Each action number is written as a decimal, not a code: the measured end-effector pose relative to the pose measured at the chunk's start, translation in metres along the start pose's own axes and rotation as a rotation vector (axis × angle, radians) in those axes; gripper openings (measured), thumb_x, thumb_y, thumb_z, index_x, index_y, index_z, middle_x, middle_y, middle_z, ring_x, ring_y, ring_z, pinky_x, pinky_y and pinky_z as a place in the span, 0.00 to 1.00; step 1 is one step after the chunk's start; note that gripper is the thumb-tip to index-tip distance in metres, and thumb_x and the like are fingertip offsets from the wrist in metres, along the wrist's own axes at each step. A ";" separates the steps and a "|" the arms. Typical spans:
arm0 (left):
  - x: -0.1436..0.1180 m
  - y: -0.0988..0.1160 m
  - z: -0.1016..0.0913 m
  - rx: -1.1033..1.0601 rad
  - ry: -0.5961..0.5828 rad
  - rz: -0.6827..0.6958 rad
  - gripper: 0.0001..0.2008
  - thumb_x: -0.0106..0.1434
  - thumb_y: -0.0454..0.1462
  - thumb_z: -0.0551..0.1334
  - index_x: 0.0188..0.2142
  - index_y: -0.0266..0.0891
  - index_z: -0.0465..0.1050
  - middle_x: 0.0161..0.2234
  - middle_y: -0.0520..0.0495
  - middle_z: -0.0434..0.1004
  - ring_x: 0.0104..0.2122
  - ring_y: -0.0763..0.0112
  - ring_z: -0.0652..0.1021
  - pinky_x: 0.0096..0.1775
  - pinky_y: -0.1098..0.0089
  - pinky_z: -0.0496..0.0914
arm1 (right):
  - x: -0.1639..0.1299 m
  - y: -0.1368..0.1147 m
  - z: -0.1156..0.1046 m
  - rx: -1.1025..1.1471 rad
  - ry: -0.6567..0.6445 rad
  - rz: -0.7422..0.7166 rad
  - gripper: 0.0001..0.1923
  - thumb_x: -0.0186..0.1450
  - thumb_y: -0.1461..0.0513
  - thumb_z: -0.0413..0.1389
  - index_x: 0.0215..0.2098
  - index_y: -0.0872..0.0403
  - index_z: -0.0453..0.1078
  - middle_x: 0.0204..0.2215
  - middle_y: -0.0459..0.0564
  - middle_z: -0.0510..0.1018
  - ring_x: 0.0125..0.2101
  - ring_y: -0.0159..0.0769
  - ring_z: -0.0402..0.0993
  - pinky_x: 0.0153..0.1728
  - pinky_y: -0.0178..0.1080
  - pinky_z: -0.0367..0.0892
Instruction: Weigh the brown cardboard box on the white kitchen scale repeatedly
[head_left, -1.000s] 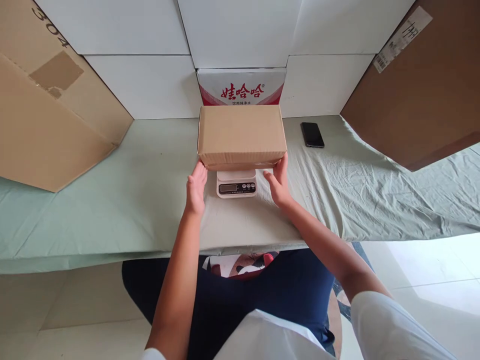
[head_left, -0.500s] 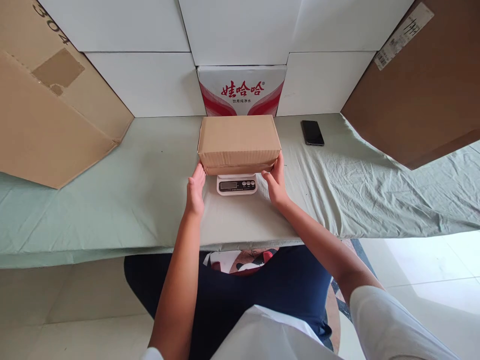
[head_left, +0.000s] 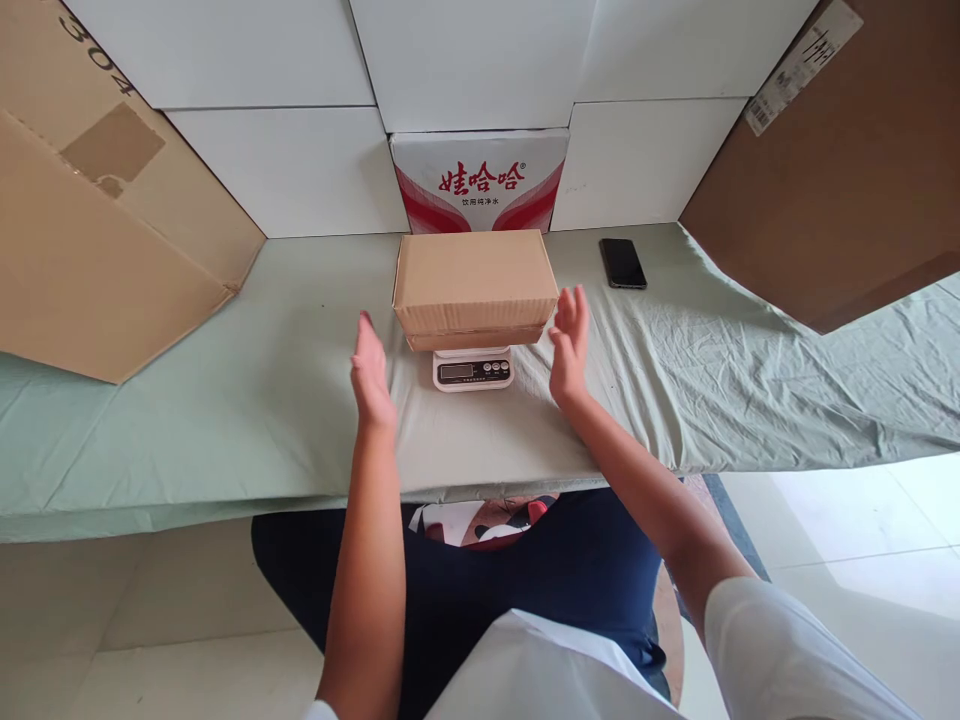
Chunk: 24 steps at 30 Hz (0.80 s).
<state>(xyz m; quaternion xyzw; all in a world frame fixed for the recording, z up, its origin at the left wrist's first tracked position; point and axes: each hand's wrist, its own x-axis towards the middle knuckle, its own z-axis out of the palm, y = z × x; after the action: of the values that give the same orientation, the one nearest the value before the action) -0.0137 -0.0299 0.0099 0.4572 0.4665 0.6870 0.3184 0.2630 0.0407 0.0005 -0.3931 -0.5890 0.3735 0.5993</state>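
A closed brown cardboard box rests on a small white digital kitchen scale. Most of the scale is hidden beneath it; only the front panel with its display and buttons shows. To the left of the box, apart from it, my left hand is held open with the fingers stretched forward. My right hand is open just off the box's right side, its fingers straight and holding nothing.
A pale green cloth covers the table. Behind the box stands a white and red carton against white panels. A black phone lies to the right. Large cardboard sheets flank both sides.
Both hands have let go of the box and moved outward, the left one to the left and the right one to the right. The box stays on the scale.
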 end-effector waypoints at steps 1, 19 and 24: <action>0.002 0.000 -0.003 0.001 0.044 0.001 0.44 0.67 0.67 0.42 0.72 0.51 0.59 0.77 0.52 0.47 0.77 0.63 0.46 0.75 0.63 0.46 | 0.003 0.000 -0.005 0.010 0.069 -0.007 0.41 0.66 0.42 0.47 0.73 0.30 0.37 0.77 0.38 0.48 0.79 0.44 0.40 0.77 0.65 0.42; 0.000 -0.005 0.008 0.012 -0.245 -0.170 0.52 0.57 0.75 0.42 0.69 0.49 0.67 0.75 0.46 0.56 0.76 0.52 0.55 0.74 0.55 0.49 | 0.006 -0.007 0.002 0.081 -0.198 -0.003 0.37 0.67 0.39 0.50 0.70 0.40 0.55 0.74 0.45 0.60 0.73 0.49 0.56 0.75 0.56 0.55; 0.000 -0.006 0.008 0.009 -0.245 -0.153 0.52 0.58 0.74 0.42 0.68 0.50 0.67 0.75 0.46 0.57 0.76 0.52 0.55 0.74 0.55 0.49 | 0.005 -0.006 0.005 0.132 -0.180 0.017 0.38 0.65 0.39 0.53 0.69 0.40 0.57 0.73 0.46 0.61 0.73 0.49 0.55 0.76 0.56 0.53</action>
<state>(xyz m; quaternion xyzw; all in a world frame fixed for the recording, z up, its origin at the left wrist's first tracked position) -0.0064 -0.0250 0.0060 0.5021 0.4610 0.5976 0.4222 0.2579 0.0427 0.0078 -0.3225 -0.6111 0.4504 0.5654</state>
